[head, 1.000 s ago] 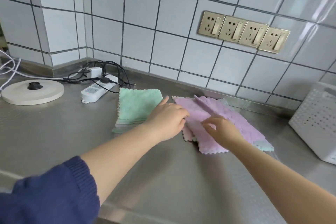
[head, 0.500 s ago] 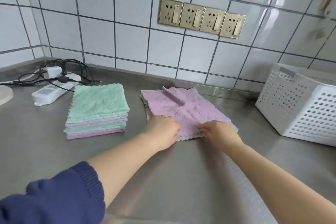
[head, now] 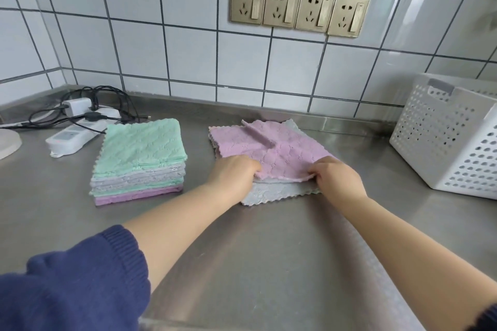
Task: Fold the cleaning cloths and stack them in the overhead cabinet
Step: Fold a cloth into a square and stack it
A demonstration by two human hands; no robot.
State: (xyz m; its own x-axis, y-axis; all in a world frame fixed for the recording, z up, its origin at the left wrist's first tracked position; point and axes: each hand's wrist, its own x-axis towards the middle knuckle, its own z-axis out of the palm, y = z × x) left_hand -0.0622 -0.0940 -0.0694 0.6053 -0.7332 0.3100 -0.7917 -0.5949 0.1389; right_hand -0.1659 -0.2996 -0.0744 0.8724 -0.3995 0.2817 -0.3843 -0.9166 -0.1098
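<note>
On the steel table (head: 269, 263) both hands work at the near edge of a pink cloth (head: 271, 148) that lies on top of a small pile of unfolded cloths. The left hand (head: 232, 173) has its fingers curled around the cloth's near left corner, the fingertips tucked under the fabric and out of sight; the right hand (head: 340, 176) pinches the near right corner, so each grip is closed on the pink cloth, whose front edge is raised slightly off the pale blue cloth (head: 271, 193) beneath it. How many cloths lie under these two cannot be told; only a sliver of another pale one shows at the far right corner. Just left of the pile, apart from it, stands a folded stack (head: 139, 161) with a mint cloth on top and grey, mint and pink layers below. A white perforated basket (head: 451, 142) is cut off at the right edge, its inside hidden. A power strip (head: 78, 134) with tangled black cables sits at the far left, beside a round white object mostly out of frame. The overhead cabinet is out of view.
</note>
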